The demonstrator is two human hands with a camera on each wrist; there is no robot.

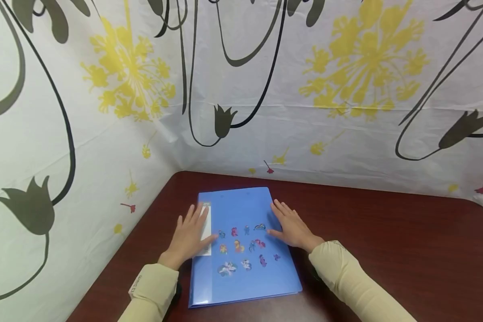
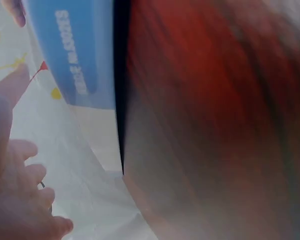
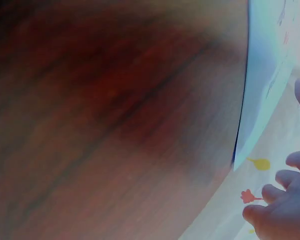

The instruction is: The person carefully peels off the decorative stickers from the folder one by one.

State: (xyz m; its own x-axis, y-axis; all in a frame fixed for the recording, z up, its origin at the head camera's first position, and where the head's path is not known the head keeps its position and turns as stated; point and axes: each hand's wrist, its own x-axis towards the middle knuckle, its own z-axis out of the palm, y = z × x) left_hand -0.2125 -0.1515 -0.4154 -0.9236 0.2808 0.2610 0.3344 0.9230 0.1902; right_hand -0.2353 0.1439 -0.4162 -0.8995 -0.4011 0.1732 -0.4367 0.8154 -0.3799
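Note:
A blue folder point(image 1: 253, 284) lies closed on the table, its cover dotted with several small colourful pony stickers point(image 1: 239, 246). Along its left side runs a white label strip point(image 1: 206, 251), partly covered by fingers. My left hand point(image 1: 187, 237) is spread over that left edge, fingers straight and thumb pointing in across the cover. At the opposite edge, the right hand point(image 1: 293, 227) has straight fingers along the folder's upper right side. The left wrist view shows the folder's blue spine point(image 2: 72, 50) with pale lettering; the right wrist view catches its pale blue edge point(image 3: 260, 85).
The dark reddish-brown table point(image 1: 386, 250) extends far to the right of the folder. Behind it and on the left hangs a white cloth point(image 1: 257, 143) printed with yellow blossoms and grey tulips. Both forearms wear cream sleeves point(image 1: 354, 277).

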